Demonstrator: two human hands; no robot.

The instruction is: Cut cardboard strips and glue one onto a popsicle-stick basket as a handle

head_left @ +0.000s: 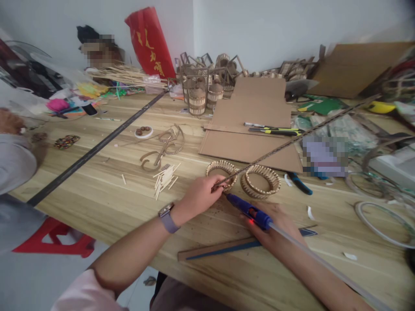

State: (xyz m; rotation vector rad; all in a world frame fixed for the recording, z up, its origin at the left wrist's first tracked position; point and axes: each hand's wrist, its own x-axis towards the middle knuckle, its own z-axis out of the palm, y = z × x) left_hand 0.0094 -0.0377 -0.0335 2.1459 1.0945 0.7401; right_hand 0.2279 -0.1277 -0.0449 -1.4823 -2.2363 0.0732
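My left hand (202, 194), with a watch on its wrist, pinches the near end of a long thin brown strip (279, 149). The strip slants up to the right across the table. Beside those fingers stands a ring of small wooden sticks (221, 166), partly hidden by my hand. A second stick ring (260, 181) sits just to its right. My right hand (275, 220) is wrapped round a blue glue gun (248, 209) with a red light and a pale glue stick at its back. The gun's tip is close to my left fingertips.
Loose short sticks (165, 179) lie left of the rings. Behind are cardboard sheets (248, 147) with cutters (275, 130) and small baskets (197, 101). A metal bar (100, 147) crosses the left side. Blue-handled pliers (301, 183) lie right. A person's arm (13, 160) shows at far left.
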